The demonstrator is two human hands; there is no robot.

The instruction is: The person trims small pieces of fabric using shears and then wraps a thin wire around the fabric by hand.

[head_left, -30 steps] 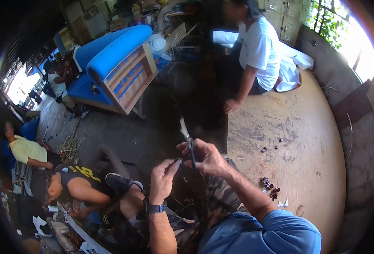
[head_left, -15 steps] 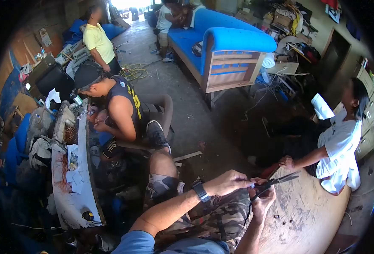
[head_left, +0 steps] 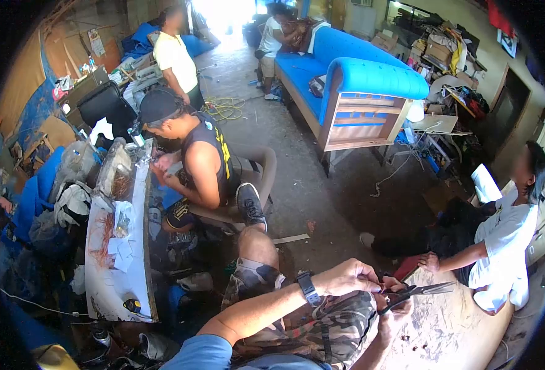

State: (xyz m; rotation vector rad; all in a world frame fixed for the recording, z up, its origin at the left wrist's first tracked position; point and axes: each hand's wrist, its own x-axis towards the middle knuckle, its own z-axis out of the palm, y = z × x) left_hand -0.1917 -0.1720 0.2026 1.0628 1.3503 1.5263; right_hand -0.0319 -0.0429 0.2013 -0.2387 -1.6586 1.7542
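Observation:
A watch is on the wrist of my left hand (head_left: 350,277), whose fingers are pinched on something too small to make out. Right beside it, my right hand (head_left: 395,308) is wrapped round black scissors (head_left: 421,290), the blades pointing right and somewhat apart. Both hands are above my camouflage shorts (head_left: 328,324), at the edge of a light brown board (head_left: 463,320). Several small dark bits (head_left: 415,343) lie on the board below the scissors.
A person in white (head_left: 500,240) sits at the right, one hand on the board's edge. Another (head_left: 201,154) bends over a long worn panel (head_left: 118,290) at the left. Beyond are a blue sofa (head_left: 377,80), a person in yellow (head_left: 175,61) and yellow cable (head_left: 226,110).
The view has shifted, so the room appears farther right and lower. My hands stay close together, with the scissors still in my right hand.

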